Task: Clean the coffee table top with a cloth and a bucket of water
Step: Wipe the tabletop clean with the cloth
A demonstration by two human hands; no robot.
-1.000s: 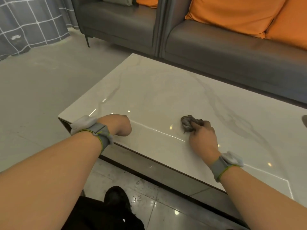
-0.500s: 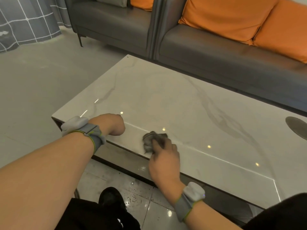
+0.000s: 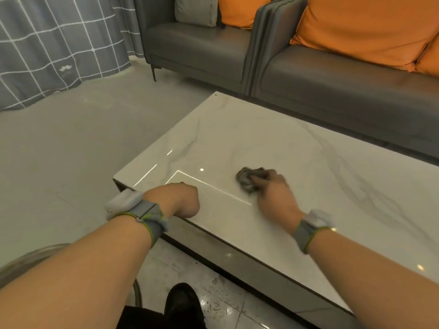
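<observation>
The cloth (image 3: 248, 180) lies on the desk (image 3: 297, 148), under the right hand (image 3: 273, 195). The left hand (image 3: 177, 200) rests on the near left corner of the desk. A sofa (image 3: 332, 77) stands behind the desk, cushions (image 3: 363, 27) on it. A shoe (image 3: 183, 302) is on the floor (image 3: 59, 150) before the desk.

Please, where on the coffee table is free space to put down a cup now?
Free: the far half of the coffee table toward the sofa, and the stretch right of the right hand. Crowded: the near-left corner, where the left hand rests and the right hand wipes with the cloth.
</observation>
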